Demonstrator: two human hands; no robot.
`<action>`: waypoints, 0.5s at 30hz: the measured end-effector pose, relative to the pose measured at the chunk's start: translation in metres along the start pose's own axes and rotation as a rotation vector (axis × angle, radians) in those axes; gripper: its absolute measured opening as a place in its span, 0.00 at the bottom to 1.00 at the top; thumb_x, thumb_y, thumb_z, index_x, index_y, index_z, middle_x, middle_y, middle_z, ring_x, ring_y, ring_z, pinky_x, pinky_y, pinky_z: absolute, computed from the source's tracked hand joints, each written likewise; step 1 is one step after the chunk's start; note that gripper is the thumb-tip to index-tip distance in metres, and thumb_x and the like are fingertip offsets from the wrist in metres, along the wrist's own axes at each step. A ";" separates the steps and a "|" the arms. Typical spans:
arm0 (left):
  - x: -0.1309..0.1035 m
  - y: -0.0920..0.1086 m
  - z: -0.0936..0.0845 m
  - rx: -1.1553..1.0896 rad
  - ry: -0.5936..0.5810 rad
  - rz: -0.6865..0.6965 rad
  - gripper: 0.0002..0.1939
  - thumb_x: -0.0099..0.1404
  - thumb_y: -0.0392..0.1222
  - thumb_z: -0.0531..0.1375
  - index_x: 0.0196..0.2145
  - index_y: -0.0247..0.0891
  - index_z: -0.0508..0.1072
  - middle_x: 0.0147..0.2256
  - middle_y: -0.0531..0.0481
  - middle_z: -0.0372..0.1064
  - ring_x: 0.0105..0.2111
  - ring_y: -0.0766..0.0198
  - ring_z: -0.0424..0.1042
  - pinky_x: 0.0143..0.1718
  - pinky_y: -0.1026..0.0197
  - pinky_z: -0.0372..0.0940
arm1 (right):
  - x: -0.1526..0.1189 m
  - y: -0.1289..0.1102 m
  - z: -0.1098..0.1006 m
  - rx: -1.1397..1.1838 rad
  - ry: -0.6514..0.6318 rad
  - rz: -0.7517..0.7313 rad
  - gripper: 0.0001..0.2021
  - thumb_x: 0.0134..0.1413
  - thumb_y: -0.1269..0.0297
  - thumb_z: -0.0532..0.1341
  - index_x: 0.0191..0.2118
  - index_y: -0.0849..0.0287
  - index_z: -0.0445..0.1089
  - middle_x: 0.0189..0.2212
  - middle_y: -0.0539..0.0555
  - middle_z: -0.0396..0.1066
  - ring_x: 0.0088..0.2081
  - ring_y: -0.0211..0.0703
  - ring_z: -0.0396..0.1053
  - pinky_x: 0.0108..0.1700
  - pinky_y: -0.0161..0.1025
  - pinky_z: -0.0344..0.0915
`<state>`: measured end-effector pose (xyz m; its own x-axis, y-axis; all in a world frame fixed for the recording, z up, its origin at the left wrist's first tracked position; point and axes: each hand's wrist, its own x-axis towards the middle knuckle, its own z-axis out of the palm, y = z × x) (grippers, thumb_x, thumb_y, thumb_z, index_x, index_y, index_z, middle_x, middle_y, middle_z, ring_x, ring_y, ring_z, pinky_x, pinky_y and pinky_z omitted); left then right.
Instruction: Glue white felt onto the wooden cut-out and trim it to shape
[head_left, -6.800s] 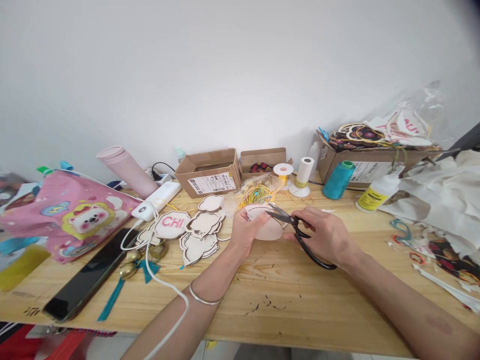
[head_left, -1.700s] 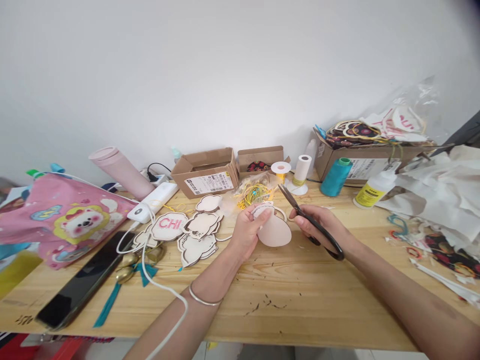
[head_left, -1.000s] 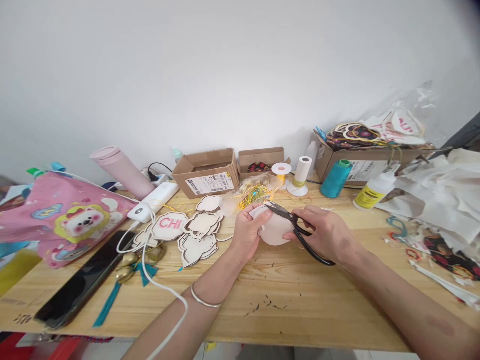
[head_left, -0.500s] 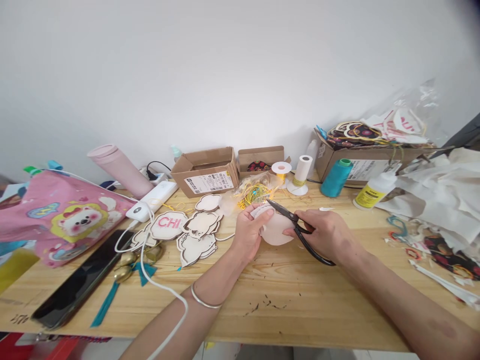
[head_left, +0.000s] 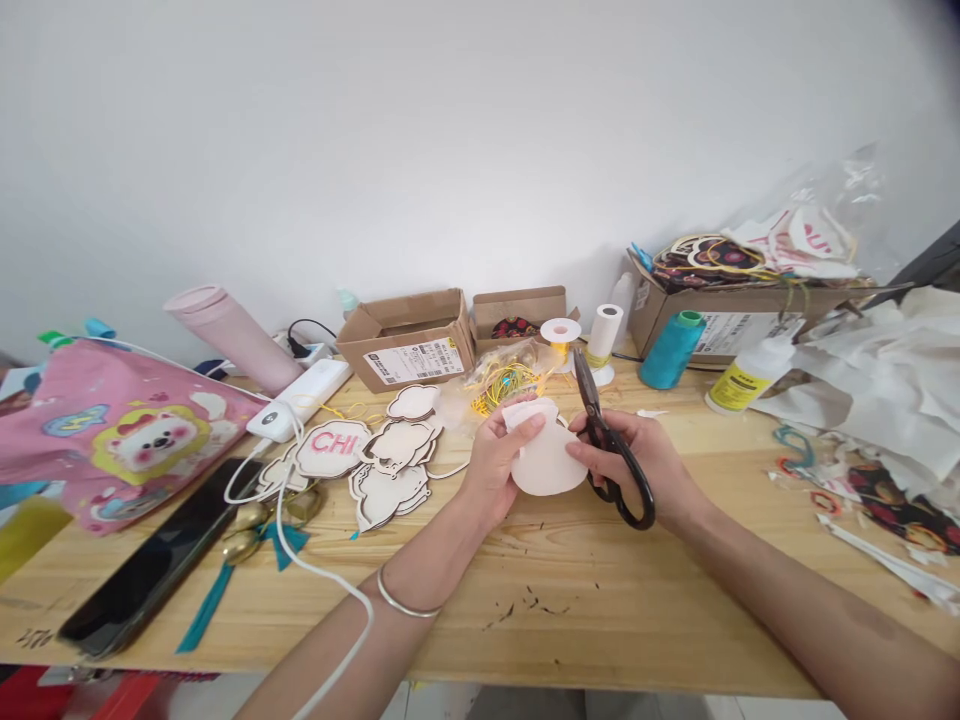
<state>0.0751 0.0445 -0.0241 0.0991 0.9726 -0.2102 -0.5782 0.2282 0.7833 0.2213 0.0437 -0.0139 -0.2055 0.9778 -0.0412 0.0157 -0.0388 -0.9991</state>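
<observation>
A white piece of fabric or paper (head_left: 551, 465) with a rounded lower edge is pinched in my left hand (head_left: 499, 455), thumb on top. My right hand (head_left: 637, 460) is closed around black-handled scissors (head_left: 600, 420), whose blades are together and point up and away. The right thumb and a finger also reach the right edge of the white piece. Left of my hands lie several cloud-shaped wooden pieces (head_left: 397, 443), and one white piece with pink "CHI" lettering (head_left: 332, 448).
Behind my hands are an open cardboard box (head_left: 409, 340), tangled yellow cord (head_left: 502, 388), a white roll (head_left: 604, 333) and a teal thread cone (head_left: 672, 350). A glue bottle (head_left: 739, 385) and crumpled white cloth (head_left: 870, 370) stand right. A black phone (head_left: 154, 565) and a white cable (head_left: 330, 570) lie left.
The scissors have swung from pointing left across the white piece to pointing upward beside it, and their blades are now away from its edge. The right fingers have come to the piece.
</observation>
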 end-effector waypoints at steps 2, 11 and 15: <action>-0.004 -0.003 0.003 -0.059 -0.047 -0.061 0.18 0.50 0.39 0.65 0.40 0.34 0.70 0.37 0.45 0.71 0.34 0.63 0.71 0.36 0.61 0.65 | 0.000 0.004 0.002 0.021 0.033 -0.047 0.17 0.35 0.54 0.65 0.30 0.60 0.64 0.17 0.43 0.59 0.15 0.30 0.56 0.16 0.31 0.56; -0.006 -0.002 0.006 -0.023 0.091 -0.006 0.13 0.46 0.38 0.67 0.32 0.34 0.73 0.29 0.50 0.71 0.27 0.68 0.69 0.29 0.66 0.65 | 0.002 0.011 -0.008 -0.022 -0.125 -0.149 0.19 0.41 0.52 0.63 0.38 0.60 0.65 0.22 0.48 0.63 0.21 0.32 0.59 0.20 0.30 0.56; -0.006 0.004 0.004 0.061 0.081 0.057 0.14 0.43 0.41 0.68 0.30 0.34 0.74 0.26 0.51 0.72 0.23 0.69 0.68 0.26 0.66 0.63 | 0.003 0.005 -0.020 -0.026 -0.264 -0.170 0.26 0.42 0.43 0.58 0.40 0.60 0.64 0.25 0.53 0.67 0.25 0.38 0.63 0.23 0.33 0.59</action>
<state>0.0760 0.0398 -0.0174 0.0003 0.9779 -0.2089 -0.5308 0.1772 0.8288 0.2407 0.0509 -0.0184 -0.4544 0.8824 0.1223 -0.0159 0.1292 -0.9915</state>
